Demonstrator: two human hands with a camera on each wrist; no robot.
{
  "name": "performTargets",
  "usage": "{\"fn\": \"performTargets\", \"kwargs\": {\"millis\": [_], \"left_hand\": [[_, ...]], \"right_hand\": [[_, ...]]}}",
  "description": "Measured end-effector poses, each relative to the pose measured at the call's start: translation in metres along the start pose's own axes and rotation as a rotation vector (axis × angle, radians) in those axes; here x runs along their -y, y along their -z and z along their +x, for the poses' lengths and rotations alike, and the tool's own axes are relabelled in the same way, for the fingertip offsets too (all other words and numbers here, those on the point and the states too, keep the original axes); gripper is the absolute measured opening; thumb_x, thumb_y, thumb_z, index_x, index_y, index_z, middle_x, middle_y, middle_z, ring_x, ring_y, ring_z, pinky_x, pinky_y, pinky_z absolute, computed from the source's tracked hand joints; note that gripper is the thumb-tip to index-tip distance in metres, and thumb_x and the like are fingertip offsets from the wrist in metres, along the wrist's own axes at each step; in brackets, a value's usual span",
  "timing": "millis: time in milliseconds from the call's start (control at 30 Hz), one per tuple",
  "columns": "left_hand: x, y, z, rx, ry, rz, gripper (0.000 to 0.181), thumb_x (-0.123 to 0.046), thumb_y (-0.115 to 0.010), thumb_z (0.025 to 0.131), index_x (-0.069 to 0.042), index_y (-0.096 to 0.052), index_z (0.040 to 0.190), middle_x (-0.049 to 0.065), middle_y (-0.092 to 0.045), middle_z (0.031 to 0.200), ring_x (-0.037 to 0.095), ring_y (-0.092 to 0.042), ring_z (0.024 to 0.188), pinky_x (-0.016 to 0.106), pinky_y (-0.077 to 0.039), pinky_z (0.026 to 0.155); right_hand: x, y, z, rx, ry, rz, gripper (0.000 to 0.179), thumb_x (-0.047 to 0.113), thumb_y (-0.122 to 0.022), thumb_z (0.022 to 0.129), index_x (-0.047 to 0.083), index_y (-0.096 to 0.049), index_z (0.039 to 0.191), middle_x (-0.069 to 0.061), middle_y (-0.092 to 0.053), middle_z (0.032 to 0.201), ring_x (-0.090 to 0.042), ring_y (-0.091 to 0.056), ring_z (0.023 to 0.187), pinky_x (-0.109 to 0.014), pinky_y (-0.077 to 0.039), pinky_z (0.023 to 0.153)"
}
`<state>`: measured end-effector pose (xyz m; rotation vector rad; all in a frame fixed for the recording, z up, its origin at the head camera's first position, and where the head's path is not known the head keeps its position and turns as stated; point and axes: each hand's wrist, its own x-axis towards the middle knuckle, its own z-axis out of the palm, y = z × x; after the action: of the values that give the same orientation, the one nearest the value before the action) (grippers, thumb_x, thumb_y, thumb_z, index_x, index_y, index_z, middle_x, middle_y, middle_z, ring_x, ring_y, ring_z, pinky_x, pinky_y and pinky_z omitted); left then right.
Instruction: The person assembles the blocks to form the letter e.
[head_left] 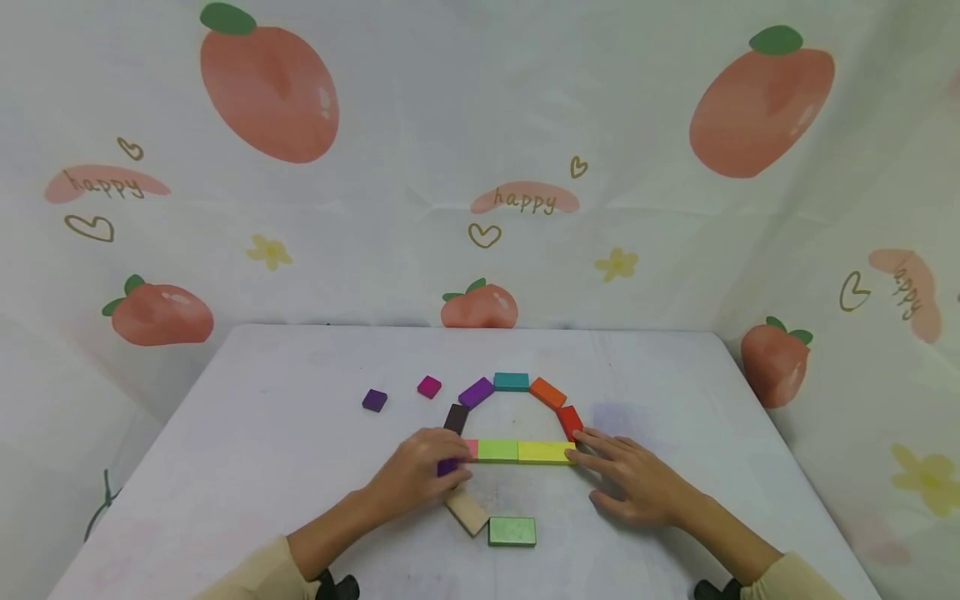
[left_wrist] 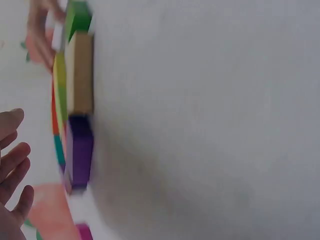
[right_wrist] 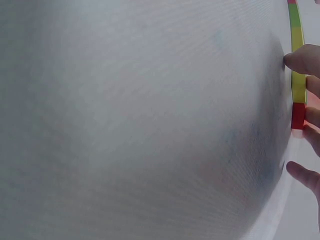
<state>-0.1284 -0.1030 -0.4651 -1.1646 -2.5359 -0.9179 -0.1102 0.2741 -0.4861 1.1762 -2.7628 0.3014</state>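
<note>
My left hand (head_left: 418, 465) hovers over a purple block (head_left: 447, 467), fingers loosely parted. In the left wrist view its fingers stand apart from that purple block (left_wrist: 80, 150). The purple block partly covers a pink block (head_left: 472, 450) at the left end of a straight row with a green block (head_left: 498, 452) and a yellow block (head_left: 546, 452). My right hand (head_left: 633, 479) has its fingers spread at the row's right end, fingertips at the yellow block and the red block (head_left: 570, 422). Black, violet, teal and orange blocks (head_left: 548, 392) continue the arch above the row.
Below the row, a plain wooden block (head_left: 467, 511) slants from near the purple block to a light green block (head_left: 512, 532). A small dark purple block (head_left: 375, 400) and a magenta block (head_left: 429, 387) lie apart on the white table (head_left: 300, 367), left of the arch.
</note>
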Motion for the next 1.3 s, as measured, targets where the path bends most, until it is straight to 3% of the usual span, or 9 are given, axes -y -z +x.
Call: {"fn": "performTargets", "kwargs": {"millis": [200, 267, 367, 467, 567, 733, 900, 1300], "left_hand": [[0.040, 0.026, 0.004, -0.176, 0.045, 0.090, 0.035, -0.013, -0.087, 0.076, -0.005, -0.075, 0.107, 0.003, -0.074, 0.103, 0.021, -0.068, 0.103, 0.042, -0.056, 0.089], [0.054, 0.036, 0.001, -0.199, 0.103, 0.107, 0.039, -0.011, -0.087, 0.076, -0.003, -0.074, 0.112, 0.008, -0.074, 0.108, 0.026, -0.067, 0.106, 0.046, -0.055, 0.090], [0.075, 0.049, -0.007, -0.183, 0.234, 0.128, 0.047, -0.008, -0.085, 0.077, -0.001, -0.070, 0.120, 0.016, -0.070, 0.118, 0.035, -0.064, 0.114, 0.053, -0.051, 0.094], [0.094, 0.060, -0.016, -0.124, 0.383, 0.144, 0.054, -0.008, -0.084, 0.079, -0.001, -0.064, 0.129, 0.024, -0.063, 0.128, 0.043, -0.056, 0.123, 0.061, -0.045, 0.098], [0.107, 0.068, -0.024, -0.046, 0.466, 0.130, 0.059, -0.007, -0.081, 0.082, -0.001, -0.058, 0.136, 0.029, -0.057, 0.135, 0.048, -0.050, 0.127, 0.064, -0.040, 0.102], [0.121, 0.072, -0.032, 0.020, 0.456, 0.056, 0.061, -0.002, -0.076, 0.084, 0.002, -0.053, 0.140, 0.027, -0.055, 0.137, 0.047, -0.048, 0.129, 0.061, -0.037, 0.106], [0.130, 0.068, -0.034, -0.010, 0.427, 0.018, 0.060, 0.006, -0.075, 0.083, 0.004, -0.054, 0.139, 0.022, -0.064, 0.128, 0.043, -0.054, 0.126, 0.059, -0.040, 0.105], [0.129, 0.067, -0.032, -0.039, 0.457, 0.046, 0.058, 0.003, -0.075, 0.083, 0.002, -0.055, 0.138, 0.020, -0.070, 0.116, 0.047, -0.054, 0.124, 0.064, -0.039, 0.102]], "right_hand": [[0.001, 0.000, 0.001, 0.014, -0.013, 0.002, 0.064, 0.036, -0.076, 0.084, 0.025, -0.055, 0.144, -0.006, -0.050, 0.149, -0.027, -0.048, 0.135, -0.051, -0.051, 0.095], [0.001, 0.000, 0.001, 0.019, -0.018, 0.002, 0.064, 0.036, -0.076, 0.084, 0.025, -0.055, 0.144, -0.005, -0.050, 0.149, -0.027, -0.048, 0.135, -0.051, -0.051, 0.096], [0.001, 0.001, 0.001, 0.019, -0.021, 0.002, 0.064, 0.036, -0.076, 0.084, 0.025, -0.056, 0.143, -0.005, -0.050, 0.149, -0.027, -0.048, 0.135, -0.051, -0.051, 0.096], [0.001, 0.000, 0.001, 0.012, -0.012, 0.003, 0.064, 0.035, -0.077, 0.083, 0.025, -0.056, 0.143, -0.006, -0.051, 0.148, -0.027, -0.049, 0.134, -0.052, -0.051, 0.095], [0.001, 0.000, 0.001, 0.005, -0.006, 0.006, 0.065, 0.035, -0.077, 0.082, 0.024, -0.056, 0.143, -0.006, -0.051, 0.149, -0.027, -0.049, 0.134, -0.052, -0.052, 0.095], [0.000, -0.001, 0.001, 0.005, -0.004, 0.016, 0.066, 0.034, -0.077, 0.083, 0.024, -0.055, 0.144, -0.006, -0.050, 0.149, -0.027, -0.048, 0.135, -0.052, -0.052, 0.095], [0.000, -0.001, 0.001, 0.008, -0.003, 0.014, 0.065, 0.034, -0.077, 0.083, 0.024, -0.055, 0.144, -0.006, -0.050, 0.150, -0.027, -0.048, 0.135, -0.051, -0.052, 0.095], [0.001, 0.000, 0.001, 0.006, -0.011, 0.005, 0.065, 0.035, -0.078, 0.082, 0.024, -0.056, 0.143, -0.006, -0.050, 0.149, -0.026, -0.048, 0.135, -0.051, -0.052, 0.095]]}}
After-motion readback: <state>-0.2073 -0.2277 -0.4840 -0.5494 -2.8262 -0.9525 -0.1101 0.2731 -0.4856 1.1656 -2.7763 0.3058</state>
